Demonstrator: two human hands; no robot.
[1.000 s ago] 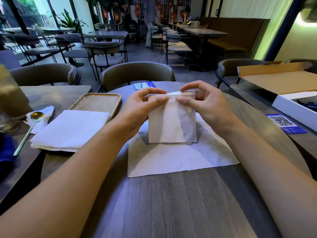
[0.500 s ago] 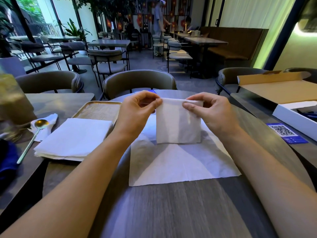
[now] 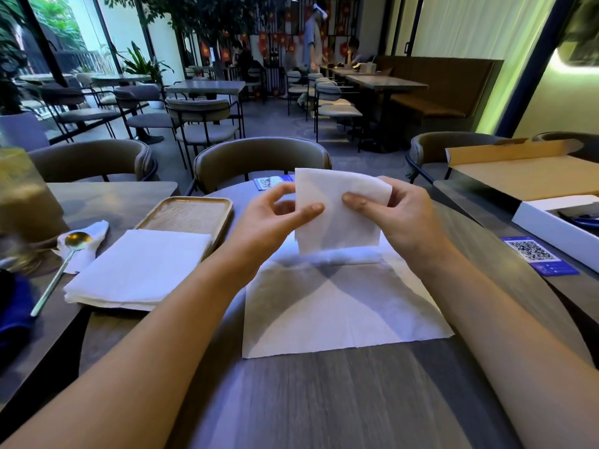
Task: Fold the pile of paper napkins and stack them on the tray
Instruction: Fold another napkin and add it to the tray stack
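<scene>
Both hands pinch folded napkin (image 3: 337, 215) | left hand (image 3: 275, 215) | right hand (image 3: 398, 212) | above table (image 3: 324, 400)

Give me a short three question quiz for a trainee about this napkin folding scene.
1. True or false: the folded napkin lies flat on the table.
2. Which hands hold the folded napkin? A) left hand only B) right hand only C) both
3. Fill in: the pile of napkins overlaps the near edge of the wooden ____.

Key: 1. False, it is held up above the open napkin. 2. C. 3. tray.
</scene>
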